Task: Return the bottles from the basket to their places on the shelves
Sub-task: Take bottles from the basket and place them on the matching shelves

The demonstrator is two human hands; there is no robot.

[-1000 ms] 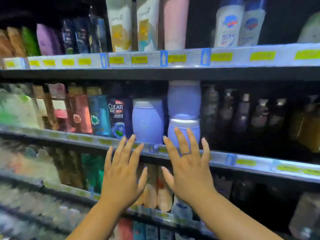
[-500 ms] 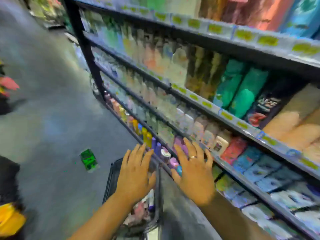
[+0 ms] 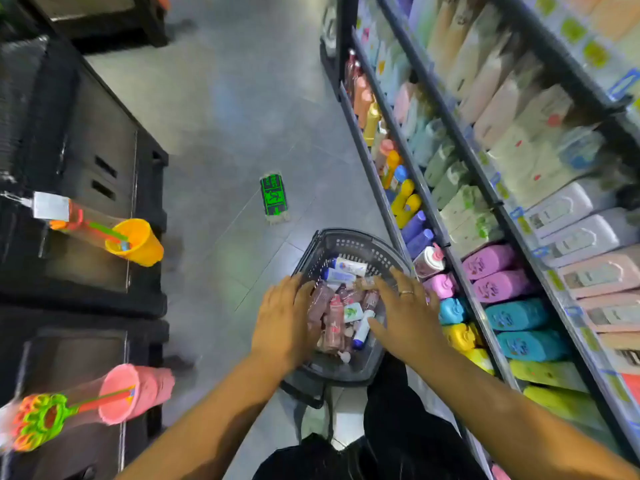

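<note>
Bottles (image 3: 337, 317), a loose heap of small pink, brown and white plastic containers and tubes, lie in the dark grey perforated plastic basket (image 3: 349, 239). The basket stands on the grey tiled floor (image 3: 235, 126), just beside the lowest of the dark metal shelves (image 3: 446, 244).

Head view. The left hand (image 3: 280, 323) hangs over the left side of the heap and the right hand (image 3: 405, 317) over the right side. The fingers (image 3: 407, 287) of both are spread and nearly straight, and neither hand grips anything. Motion blur hides whether any fingertip touches a bottle.

Likely hazards:
- **Shifting heap.** The bottles lie crosswise on one another, so lifting one from underneath would probably shift its neighbours or drag a small tube over the rim.
- **Weak grasp.** A grasp made with the fingers this wide may close on two items at once, and the looser one could then drop to the floor.
- **Shelf-edge stock.** The right forearm passes near the white pump bottle with a pink nozzle (image 3: 427, 261) and the lilac-pink plastic bottles (image 3: 488, 263) at the shelf edge. A hasty lift could knock these forward.
- **Wrong slot.** The shelf rows hold many similar shapes, and their labels are unreadable here, so a bottle could easily go to the wrong place.
</note>
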